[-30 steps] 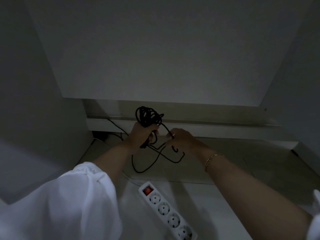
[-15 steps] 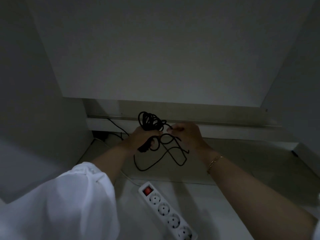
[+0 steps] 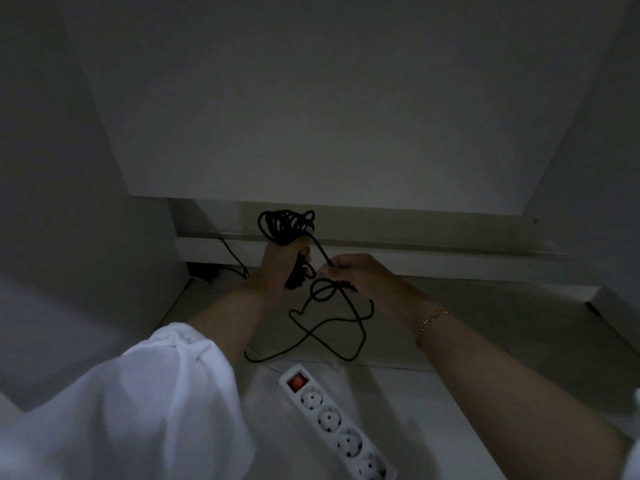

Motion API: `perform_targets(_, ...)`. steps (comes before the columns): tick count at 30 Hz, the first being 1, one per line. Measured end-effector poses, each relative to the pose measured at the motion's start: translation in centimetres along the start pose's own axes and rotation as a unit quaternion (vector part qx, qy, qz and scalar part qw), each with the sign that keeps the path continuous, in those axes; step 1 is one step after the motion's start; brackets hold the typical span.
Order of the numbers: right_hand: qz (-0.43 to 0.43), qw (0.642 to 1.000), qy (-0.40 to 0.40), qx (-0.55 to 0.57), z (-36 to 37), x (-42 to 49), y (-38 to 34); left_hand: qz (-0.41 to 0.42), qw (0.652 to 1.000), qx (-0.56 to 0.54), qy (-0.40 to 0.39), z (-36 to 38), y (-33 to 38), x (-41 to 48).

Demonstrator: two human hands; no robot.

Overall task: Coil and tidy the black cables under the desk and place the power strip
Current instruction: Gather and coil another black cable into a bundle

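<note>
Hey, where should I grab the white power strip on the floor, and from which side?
Probably pinch the power strip across its narrow width, mid-body, coming down from above: it lies flat, socket face up, with both long sides bare. Free the right hand first; it pinches the black cable.

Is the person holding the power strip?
No: the power strip lies untouched while the left hand and right hand hold the black cable.

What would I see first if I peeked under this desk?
The bundle of black cable gripped in the left hand, right in the middle of the picture. The right hand pinches a loose strand, which trails down in loops. Nearer, a white power strip shows a red switch.
</note>
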State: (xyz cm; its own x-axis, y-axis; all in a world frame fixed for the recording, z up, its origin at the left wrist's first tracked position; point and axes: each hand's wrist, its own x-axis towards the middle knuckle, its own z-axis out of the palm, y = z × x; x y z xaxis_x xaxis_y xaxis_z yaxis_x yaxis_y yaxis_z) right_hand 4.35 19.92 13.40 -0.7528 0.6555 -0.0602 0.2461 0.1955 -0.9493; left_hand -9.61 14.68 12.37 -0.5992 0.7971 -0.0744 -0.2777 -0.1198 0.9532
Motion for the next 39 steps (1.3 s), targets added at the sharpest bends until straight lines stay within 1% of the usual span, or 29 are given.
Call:
perform_targets(4, 0.056, 0.996, -0.070, -0.016, -0.6, -0.5, 0.3, -0.004, 1.000, -0.020, -0.005, -0.4, 0.0, 0.2)
perform_targets(7, 0.091, 0.993, -0.077, -0.016, -1.0, -0.5, 0.8, -0.005, 1.000, -0.019, -0.008, -0.7, 0.2, 0.2)
perform_targets(10, 0.074, 0.996, -0.045, 0.002, -1.1, -0.5, 1.0, -0.012, 0.999, 0.005, -0.034, -1.0, 0.2, 0.0)
perform_targets(13, 0.022, 0.996, 0.020, 0.079, -1.2, -0.7, 1.0, 0.015, 0.986, 0.136, -0.093, -1.6, 0.1, -0.2)
perform_targets(15, -0.004, 0.995, 0.051, 0.086, -1.4, -0.7, 0.9, 0.014, 0.974, 0.191, -0.118, -1.8, 0.0, -0.5)
perform_targets(17, -0.010, 0.996, 0.071, 0.062, -1.4, -0.5, 0.9, -0.002, 0.972, 0.191, -0.136, -1.8, 0.1, -0.8)
perform_targets(19, 0.001, 0.995, 0.095, 0.032, -1.2, -0.4, 0.8, -0.019, 0.970, 0.187, -0.157, -1.7, 0.2, -1.1)
perform_targets(22, 0.003, 0.992, 0.125, 0.001, -0.8, -0.2, 0.8, -0.026, 0.964, 0.193, -0.180, -1.3, 0.0, -1.5)
perform_targets(25, 0.005, 0.992, 0.127, -0.013, -0.2, -0.1, 0.9, -0.028, 0.966, 0.180, -0.186, -0.8, -0.1, -1.7)
perform_targets(27, 0.004, 0.990, 0.121, -0.072, 0.1, 0.0, 1.0, -0.035, 0.969, 0.159, -0.186, -0.3, 0.0, -2.0)
perform_targets(29, -0.003, 0.988, 0.104, -0.113, 0.4, 0.2, 0.9, -0.043, 0.975, 0.114, -0.188, 0.1, 0.2, -2.1)
perform_targets(30, -0.003, 0.989, 0.097, -0.112, 0.5, 0.2, 0.7, -0.045, 0.978, 0.082, -0.187, 0.2, 0.4, -2.0)
perform_targets(32, 0.008, 0.993, 0.093, -0.078, 0.5, 0.3, 0.3, -0.045, 0.984, 0.022, -0.170, 0.4, 0.9, -1.7)
perform_targets(34, 0.015, 0.995, 0.091, -0.034, 0.4, 0.3, -0.1, -0.032, 0.988, -0.010, -0.148, 0.3, 1.3, -1.4)
perform_targets(37, 0.007, 0.997, 0.072, -0.005, 0.1, 0.2, -0.2, -0.003, 0.991, -0.024, -0.128, 0.0, 1.4, -1.0)
perform_targets(39, -0.012, 0.996, 0.084, 0.025, 0.2, 0.1, 0.0, 0.010, 0.993, -0.015, -0.115, -0.2, 1.4, -0.8)
